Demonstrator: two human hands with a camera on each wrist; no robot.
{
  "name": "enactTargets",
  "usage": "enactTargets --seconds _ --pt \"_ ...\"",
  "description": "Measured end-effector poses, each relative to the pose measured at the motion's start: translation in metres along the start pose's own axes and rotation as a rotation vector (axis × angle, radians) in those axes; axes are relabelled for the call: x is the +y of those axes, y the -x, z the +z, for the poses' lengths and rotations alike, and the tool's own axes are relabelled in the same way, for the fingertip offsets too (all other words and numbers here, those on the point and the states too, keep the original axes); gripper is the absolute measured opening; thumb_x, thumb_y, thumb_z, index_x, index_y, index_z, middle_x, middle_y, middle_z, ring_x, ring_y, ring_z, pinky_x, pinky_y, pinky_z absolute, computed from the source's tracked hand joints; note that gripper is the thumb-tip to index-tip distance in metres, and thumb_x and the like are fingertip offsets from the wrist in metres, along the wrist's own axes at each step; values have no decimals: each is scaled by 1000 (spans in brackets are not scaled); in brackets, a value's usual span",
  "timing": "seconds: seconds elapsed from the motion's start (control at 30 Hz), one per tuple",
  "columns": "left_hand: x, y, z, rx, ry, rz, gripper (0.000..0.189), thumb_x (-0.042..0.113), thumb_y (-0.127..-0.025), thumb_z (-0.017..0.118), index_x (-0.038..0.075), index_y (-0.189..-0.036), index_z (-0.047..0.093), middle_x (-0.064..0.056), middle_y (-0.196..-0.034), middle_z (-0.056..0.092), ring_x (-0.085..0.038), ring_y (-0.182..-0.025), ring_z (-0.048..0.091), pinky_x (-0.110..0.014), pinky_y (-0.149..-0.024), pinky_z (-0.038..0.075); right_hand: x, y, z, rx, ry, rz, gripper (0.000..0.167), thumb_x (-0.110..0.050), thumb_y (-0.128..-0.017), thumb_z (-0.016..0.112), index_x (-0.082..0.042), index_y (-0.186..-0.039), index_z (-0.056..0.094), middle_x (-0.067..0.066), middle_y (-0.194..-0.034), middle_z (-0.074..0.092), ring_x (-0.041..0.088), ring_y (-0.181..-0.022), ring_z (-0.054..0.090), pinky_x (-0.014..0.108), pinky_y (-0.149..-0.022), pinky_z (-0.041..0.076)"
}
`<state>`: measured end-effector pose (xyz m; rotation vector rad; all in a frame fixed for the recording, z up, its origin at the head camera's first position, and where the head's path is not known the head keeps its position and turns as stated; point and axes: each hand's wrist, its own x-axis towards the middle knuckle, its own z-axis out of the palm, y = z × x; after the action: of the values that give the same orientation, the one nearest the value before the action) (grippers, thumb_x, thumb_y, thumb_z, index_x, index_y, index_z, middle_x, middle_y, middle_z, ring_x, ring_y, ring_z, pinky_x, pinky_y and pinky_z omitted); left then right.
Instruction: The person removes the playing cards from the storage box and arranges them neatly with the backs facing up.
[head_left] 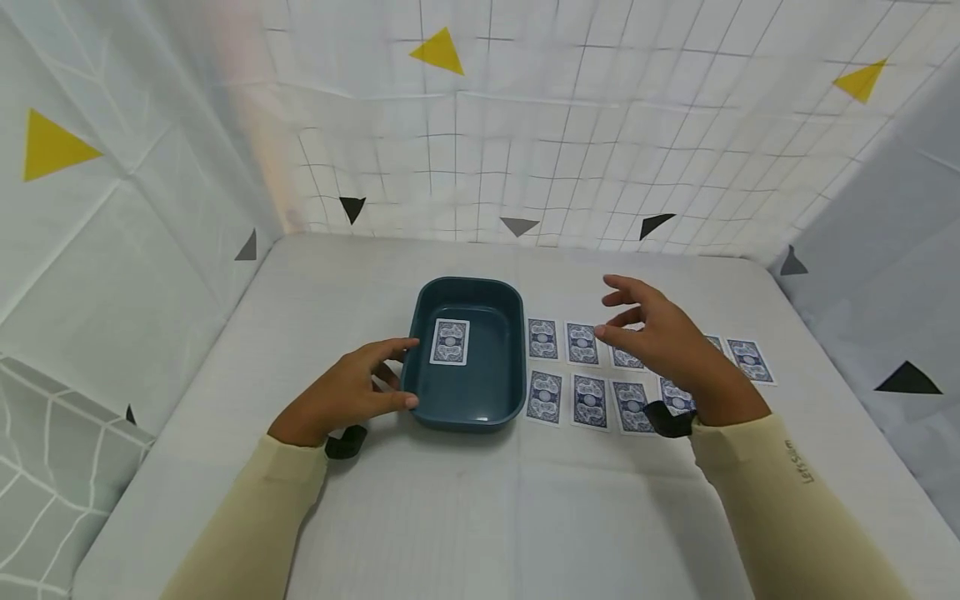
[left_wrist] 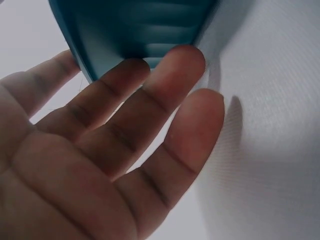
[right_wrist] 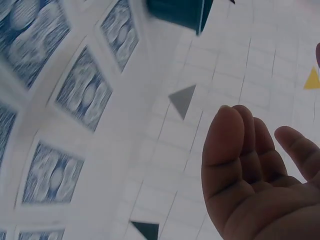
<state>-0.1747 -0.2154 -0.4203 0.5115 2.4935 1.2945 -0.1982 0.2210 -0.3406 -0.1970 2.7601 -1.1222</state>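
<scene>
A dark teal rectangular tray [head_left: 495, 367] stands on the white table, and one playing card [head_left: 450, 342] lies back up inside its left half. My left hand [head_left: 341, 387] rests at the tray's left side, thumb and index finger at the rim, other fingers loosely bent along the outer wall [left_wrist: 120, 30]. To the right of the tray, several blue-backed playing cards [head_left: 544, 397] lie face down in two rows. Over these rows hovers my right hand [head_left: 663, 337], fingers relaxed and nothing between them; it hides part of some cards.
A white cloth with a thin grid and triangle shapes [head_left: 437, 52] hangs behind the table [head_left: 420, 517]. Pale cloth sides [head_left: 870, 250] rise at left and right. Each wrist wears a dark strap-mounted piece [head_left: 670, 419].
</scene>
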Motion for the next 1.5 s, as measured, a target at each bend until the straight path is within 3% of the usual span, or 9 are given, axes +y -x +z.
enactTargets --seconds 0.33,0.6,0.83,0.93,1.13,1.27,1.5 --pt "0 0 0 0 -4 7 85 36 -91 88 22 -162 46 -4 -140 61 -24 -108 66 -41 -85 59 -42 -38 31 -39 -107 -58 82 -41 -102 72 -31 -170 28 7 -161 46 35 -139 54 63 -105 52" --pt "-2 -3 0 4 -27 -8 84 36 -92 88 22 -163 45 -5 -143 59 -22 -107 67 -41 -89 59 -79 -67 68 -96 -247 -121 79 -36 -100 75 -26 -168 35 9 -157 48 31 -136 56 52 -101 58" --pt "1 -6 0 4 -55 -13 86 39 -91 87 20 -164 45 -5 -146 59 -22 -107 67 -41 -87 61 -94 -87 98 -144 -339 -113 79 -31 -100 77 -21 -167 36 15 -157 47 33 -139 53 52 -105 56" --pt "1 -5 0 3 -51 -18 86 38 -92 87 21 -164 44 -5 -146 59 -22 -107 67 -41 -86 61 -96 -93 108 -141 -297 -89 80 -28 -99 77 -19 -167 36 15 -157 48 34 -137 54 53 -106 55" --pt "0 -5 -2 4 -39 -6 86 36 -92 87 20 -164 44 -5 -145 60 -22 -106 67 -40 -86 61 -95 -101 129 -127 -112 -34 82 -26 -97 79 -13 -166 37 17 -158 51 37 -142 54 58 -114 47" --pt "0 -4 -2 2 -28 -2 85 35 -92 87 21 -164 44 -6 -143 60 -22 -106 67 -40 -86 60 -92 -105 145 -134 -7 42 85 -28 -95 81 -12 -166 38 21 -163 43 39 -142 53 60 -114 47" --pt "-2 -5 -1 -2 -32 8 85 35 -92 87 22 -164 44 -4 -147 58 -21 -107 68 -40 -88 61 -84 -106 160 -158 21 182 94 -26 -87 88 -15 -166 38 22 -170 29 42 -141 50 64 -113 46"
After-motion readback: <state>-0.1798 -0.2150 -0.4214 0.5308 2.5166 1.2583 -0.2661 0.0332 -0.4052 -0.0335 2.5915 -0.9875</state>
